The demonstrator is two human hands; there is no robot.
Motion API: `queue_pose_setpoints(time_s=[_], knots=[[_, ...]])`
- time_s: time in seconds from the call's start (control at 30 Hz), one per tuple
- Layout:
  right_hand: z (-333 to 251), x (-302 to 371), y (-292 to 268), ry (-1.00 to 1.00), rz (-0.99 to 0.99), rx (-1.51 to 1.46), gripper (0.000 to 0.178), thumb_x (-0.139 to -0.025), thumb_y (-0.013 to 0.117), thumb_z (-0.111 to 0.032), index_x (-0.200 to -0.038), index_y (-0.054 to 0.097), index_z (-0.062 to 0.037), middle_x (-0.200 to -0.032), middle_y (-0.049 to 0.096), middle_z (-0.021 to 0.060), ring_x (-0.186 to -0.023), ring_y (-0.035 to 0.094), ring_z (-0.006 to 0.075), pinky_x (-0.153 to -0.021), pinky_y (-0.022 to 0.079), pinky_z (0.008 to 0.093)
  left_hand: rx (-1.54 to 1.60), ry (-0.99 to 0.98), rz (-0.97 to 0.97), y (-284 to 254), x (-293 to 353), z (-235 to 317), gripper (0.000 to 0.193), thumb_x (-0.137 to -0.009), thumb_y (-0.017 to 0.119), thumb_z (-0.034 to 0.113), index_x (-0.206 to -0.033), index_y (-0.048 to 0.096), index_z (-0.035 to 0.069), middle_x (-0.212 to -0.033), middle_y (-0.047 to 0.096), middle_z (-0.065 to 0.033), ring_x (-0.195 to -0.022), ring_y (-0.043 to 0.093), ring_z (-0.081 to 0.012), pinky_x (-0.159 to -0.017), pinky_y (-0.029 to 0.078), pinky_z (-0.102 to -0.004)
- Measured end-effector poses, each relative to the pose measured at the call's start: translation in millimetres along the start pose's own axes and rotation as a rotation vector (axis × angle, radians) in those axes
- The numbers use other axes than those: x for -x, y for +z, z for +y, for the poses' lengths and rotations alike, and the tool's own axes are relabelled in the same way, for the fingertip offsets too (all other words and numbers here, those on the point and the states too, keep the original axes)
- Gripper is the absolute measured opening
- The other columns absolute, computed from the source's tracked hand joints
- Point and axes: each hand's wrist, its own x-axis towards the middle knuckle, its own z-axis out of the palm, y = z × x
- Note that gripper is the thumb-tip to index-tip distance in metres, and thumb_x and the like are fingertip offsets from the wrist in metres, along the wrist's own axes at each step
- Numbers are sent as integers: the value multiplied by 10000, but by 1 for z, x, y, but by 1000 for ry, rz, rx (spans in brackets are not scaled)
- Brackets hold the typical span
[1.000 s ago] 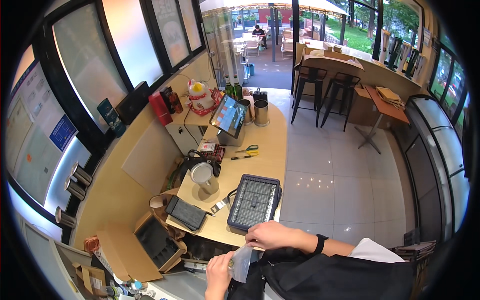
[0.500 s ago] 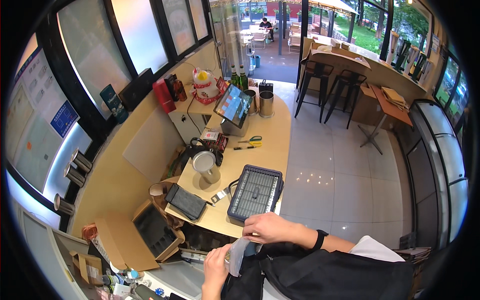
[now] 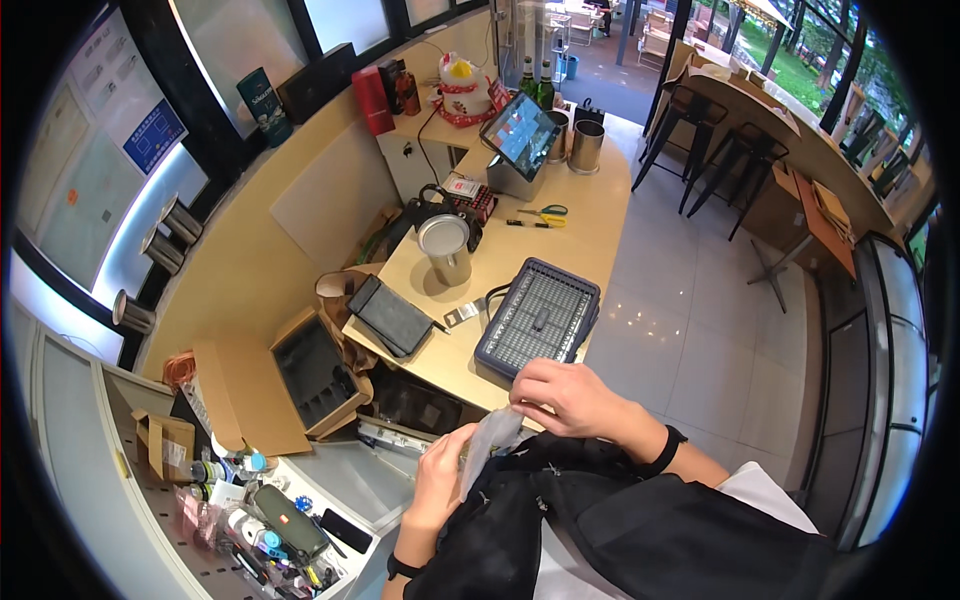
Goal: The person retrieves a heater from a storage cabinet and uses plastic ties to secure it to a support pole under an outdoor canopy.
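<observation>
The left hand (image 3: 443,472) and right hand (image 3: 574,398) gripped a translucent bag (image 3: 488,450) just short of the worktop (image 3: 592,215), where a dark-rimmed case (image 3: 538,318) (close beyond the right hand) crowded the near corner, a lidded canister (image 3: 447,252) and dark pouch (image 3: 393,315) leftward.

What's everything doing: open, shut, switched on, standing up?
Plastic bag: held; open or sealed, unclear
Left hand: gripping the bag
Right hand: pinching the bag's edge
Touchscreen: lit
Large cardboard box: open
Two green bottles: upright
Two metal tumblers beside touchscreen: upright
Two bar stools: upright, unoccupied
Grid-topped case: lying flat
</observation>
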Motion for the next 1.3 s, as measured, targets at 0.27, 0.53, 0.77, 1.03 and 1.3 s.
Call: queue_pose_setpoints(time_s=[0.27, 0.53, 0.77, 1.03, 1.3], knots=[[-6, -16, -32, 24, 104, -170, 77, -864, 663, -44, -926, 622, -26, -923, 630, 72, -754, 610, 181, -619, 500, 286, 59, -40, 60, -1, 7, -7, 412, -817, 755, 97, -1186, 585, 30, -997, 687, -184, -911, 694, -355, -794, 539, -379], [1, -7, 19, 203, 34, -565, 444, -923, 668, -228, -1334, 587, -78, -898, 571, 53, -768, 533, 146, -696, 446, 270, 49, -60, 117, -2, 9, -6, 452, -786, 772, 72, -1192, 578, 30, -990, 679, -167, -882, 706, -328, -760, 551, -368], [-7, -27, 40, 128, 35, -624, 158, -957, 610, -84, -1011, 746, -26, -760, 626, 60, -682, 535, 159, -630, 445, 303, 76, -172, 33, -3, 22, -15, 493, -790, 781, 112, -1227, 564, 42, -1067, 663, -172, -911, 699, -327, -787, 551, -374], [-5, -89, -45, -18, 470, -549, 254, -990, 503, -103, -862, 686, 18, -746, 641, 77, -683, 566, 150, -627, 452, 286, -59, -190, 70, -33, 37, -46, 594, -770, 813, 169, -1263, 518, 16, -1144, 647, -175, -1008, 673, -331, -872, 525, -378], [84, -148, 27, 114, 758, -263, 339, -1063, 386, -195, -823, 543, -14, -714, 545, 59, -607, 486, 140, -588, 414, 284, 234, -580, 309, -84, 69, -127, 643, -832, 758, 155, -1371, 447, -5, -1259, 560, -187, -1177, 544, -268, -1008, 426, -365]])
